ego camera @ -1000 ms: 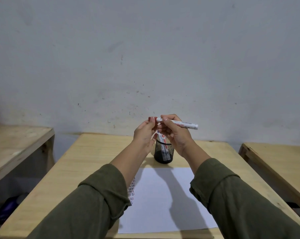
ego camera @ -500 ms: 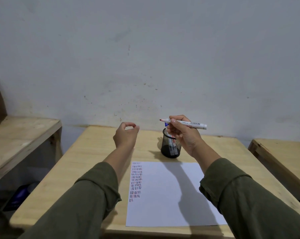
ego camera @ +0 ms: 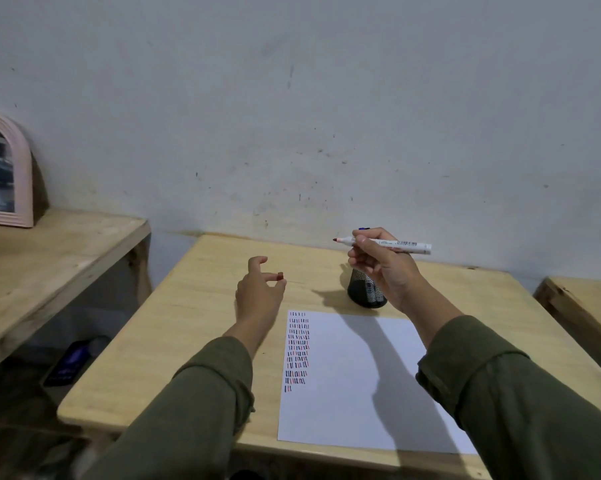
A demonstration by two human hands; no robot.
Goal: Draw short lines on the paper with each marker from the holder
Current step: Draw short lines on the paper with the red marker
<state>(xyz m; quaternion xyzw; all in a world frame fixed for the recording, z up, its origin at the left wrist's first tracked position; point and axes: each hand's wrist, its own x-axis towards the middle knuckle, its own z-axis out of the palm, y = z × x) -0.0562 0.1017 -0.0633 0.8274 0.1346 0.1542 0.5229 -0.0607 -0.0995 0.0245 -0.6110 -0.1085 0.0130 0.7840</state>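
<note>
- Holding a white-barrelled marker with a red felt tip in the air above the black mesh cylindrical holder, the right hand has its fingers closed round the barrel near the tip end; the grip looks firm.
- The marker's long axis lies almost level, running across the view; the bare red tip points to the person's left, the blunt tail to the right, tilted very slightly down at that end.
- The left hand hovers over the pale wooden worktop, well apart from the right; between thumb and fingertips it pinches a small dark red cap, the other fingers loosely curled.
- The white sheet of paper lies flat on the worktop just in front of the holder; its left margin carries a column of short strokes in red and dark ink (many rows, the bottom row only begun).
- Judged from that, a good part of the drawing is done; the next red stroke is not yet made, since the tip is nowhere near the paper.
- Something blue shows just behind the right hand's fingers, perhaps another marker's end in the holder; how many markers remain I cannot tell.
</note>
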